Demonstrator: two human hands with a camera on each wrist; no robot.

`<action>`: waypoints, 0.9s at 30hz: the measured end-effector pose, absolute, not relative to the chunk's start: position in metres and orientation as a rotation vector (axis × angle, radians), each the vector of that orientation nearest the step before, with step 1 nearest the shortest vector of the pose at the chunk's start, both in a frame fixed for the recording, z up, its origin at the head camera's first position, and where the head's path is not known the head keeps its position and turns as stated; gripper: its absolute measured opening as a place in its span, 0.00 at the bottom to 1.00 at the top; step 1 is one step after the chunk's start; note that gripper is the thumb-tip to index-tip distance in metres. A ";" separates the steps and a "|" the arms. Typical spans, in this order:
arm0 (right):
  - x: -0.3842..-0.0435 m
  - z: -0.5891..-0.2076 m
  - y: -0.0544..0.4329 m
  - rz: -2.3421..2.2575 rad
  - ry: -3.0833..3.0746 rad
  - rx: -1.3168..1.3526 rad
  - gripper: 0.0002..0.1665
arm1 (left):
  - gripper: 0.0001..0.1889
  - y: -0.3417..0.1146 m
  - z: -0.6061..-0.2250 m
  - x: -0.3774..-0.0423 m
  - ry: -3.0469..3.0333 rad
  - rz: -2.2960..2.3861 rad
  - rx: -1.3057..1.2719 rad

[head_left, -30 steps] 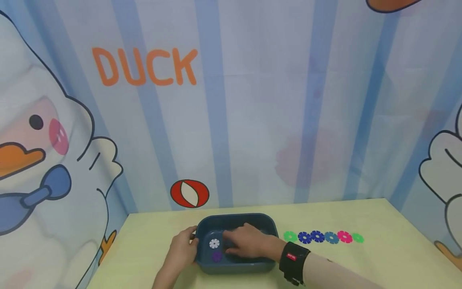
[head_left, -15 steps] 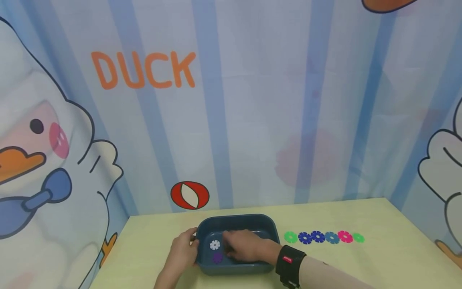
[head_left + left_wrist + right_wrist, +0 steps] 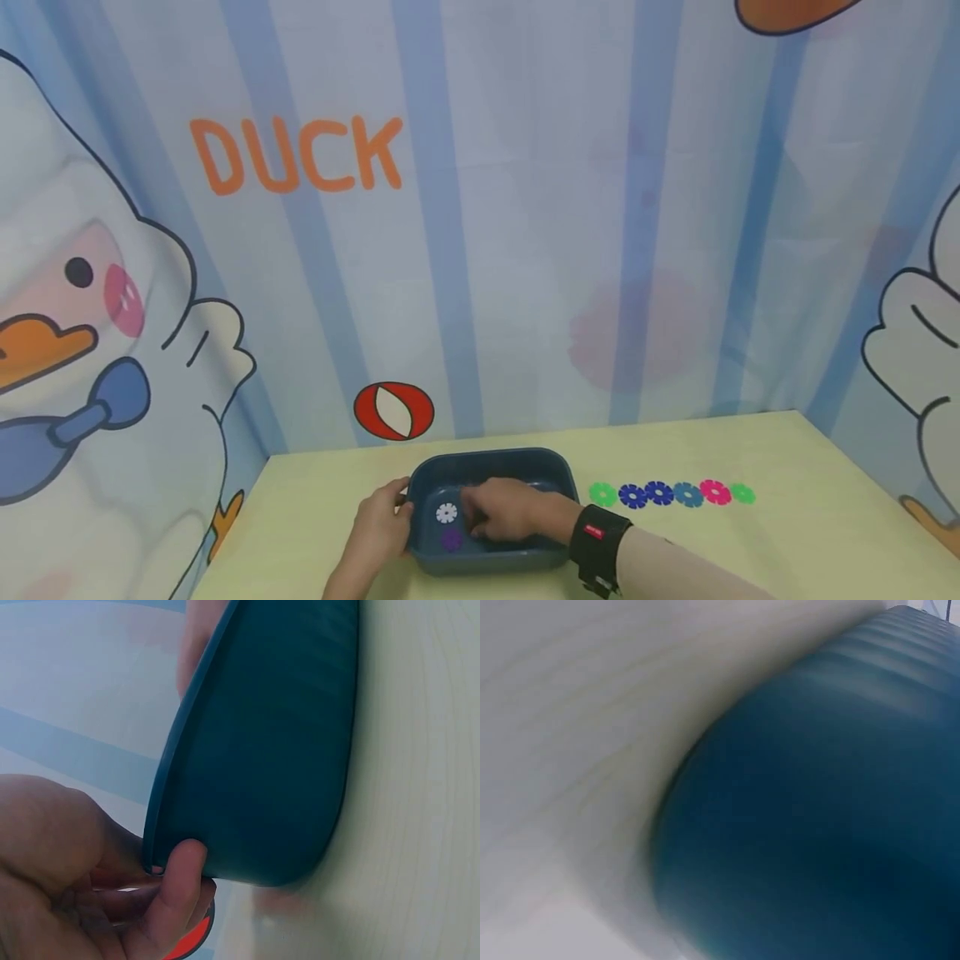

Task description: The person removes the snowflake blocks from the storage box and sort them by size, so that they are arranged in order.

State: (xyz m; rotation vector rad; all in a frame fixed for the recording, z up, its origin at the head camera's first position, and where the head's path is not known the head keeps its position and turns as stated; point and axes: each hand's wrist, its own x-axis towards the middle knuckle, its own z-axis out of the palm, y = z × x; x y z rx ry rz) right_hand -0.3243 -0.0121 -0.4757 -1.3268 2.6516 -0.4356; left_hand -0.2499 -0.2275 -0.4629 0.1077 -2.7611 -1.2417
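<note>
A dark blue plastic basin (image 3: 495,562) stands on the table. My left hand (image 3: 381,521) grips its left end; in the left wrist view, the fingers (image 3: 184,866) are bent round the corner by the rim. My right hand (image 3: 506,510) reaches down inside the basin with bent fingers, and I cannot tell whether they pinch anything. Just left of these fingers, a white notched snowflake disc (image 3: 446,512) and a purple snowflake disc (image 3: 452,540) lie on the basin floor. The right wrist view shows mostly the basin's outer wall (image 3: 817,810), blurred, with no fingers in sight.
Right of the basin, a row of several snowflake discs (image 3: 659,493) in green, blue and pink lies on the pale yellow table (image 3: 787,542). Behind the table hangs a striped curtain (image 3: 517,292) printed with ducks. A black band (image 3: 598,546) wraps the right wrist.
The right hand's fingers have bent further and drawn together inside the basin. The left hand keeps its grip on the basin's end. The head view has tilted up slightly.
</note>
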 end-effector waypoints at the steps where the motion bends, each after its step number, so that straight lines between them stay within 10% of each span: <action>1: -0.324 -0.475 -0.009 -0.464 2.643 -1.331 0.12 | 0.23 -0.226 -0.464 -0.250 -2.765 -1.242 0.105; 27: -0.328 -0.424 0.102 -0.585 2.687 -1.321 0.07 | 0.24 -0.226 -0.464 -0.250 -2.774 -1.227 0.118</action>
